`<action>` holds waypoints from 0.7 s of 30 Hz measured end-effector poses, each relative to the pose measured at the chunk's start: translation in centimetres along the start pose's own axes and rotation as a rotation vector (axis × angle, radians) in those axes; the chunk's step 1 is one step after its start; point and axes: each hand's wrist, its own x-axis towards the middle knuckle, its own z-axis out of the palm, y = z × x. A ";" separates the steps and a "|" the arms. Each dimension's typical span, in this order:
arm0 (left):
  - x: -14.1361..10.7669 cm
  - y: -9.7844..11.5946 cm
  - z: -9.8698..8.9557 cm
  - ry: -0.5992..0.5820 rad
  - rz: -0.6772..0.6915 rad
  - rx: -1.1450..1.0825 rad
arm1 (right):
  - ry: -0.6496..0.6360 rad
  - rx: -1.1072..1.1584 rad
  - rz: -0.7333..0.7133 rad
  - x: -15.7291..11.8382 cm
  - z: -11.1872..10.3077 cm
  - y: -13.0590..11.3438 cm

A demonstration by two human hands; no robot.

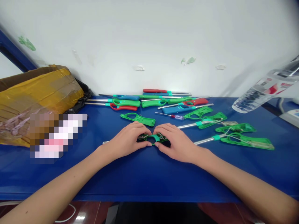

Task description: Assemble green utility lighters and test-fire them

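Observation:
Both hands meet at the middle of the blue table over an opened green lighter (154, 138), with wires showing inside its handle. My left hand (130, 137) pinches its left part, where a metal tip sticks out beyond the wrist. On the right part, my right hand (174, 140) closes with thumb and fingers. Just behind the hands lies a loose green handle shell (137, 119). A screwdriver (176, 117) with a red and clear handle rests behind my right hand. Opened green lighters (245, 140) with metal tubes and wires lie to the right.
Several red, blue and green lighters (127, 102) lie along the white wall. A taped cardboard box (44, 102) and black plastic stand at the left. At the right are a tilted water bottle (263, 88) and a white device (291, 115). The blue table's front edge (149, 197) is near.

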 end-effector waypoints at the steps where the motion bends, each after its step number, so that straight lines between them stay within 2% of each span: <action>1: 0.0 0.0 0.0 0.001 0.001 0.003 | -0.005 0.000 0.001 0.0 0.0 0.0; 11: -0.1 -0.2 0.1 0.004 0.010 0.019 | -0.052 0.042 -0.033 0.4 -0.8 0.2; 21: 0.0 -0.1 0.0 -0.002 0.006 0.020 | -0.045 -0.080 -0.003 0.9 -0.8 -0.5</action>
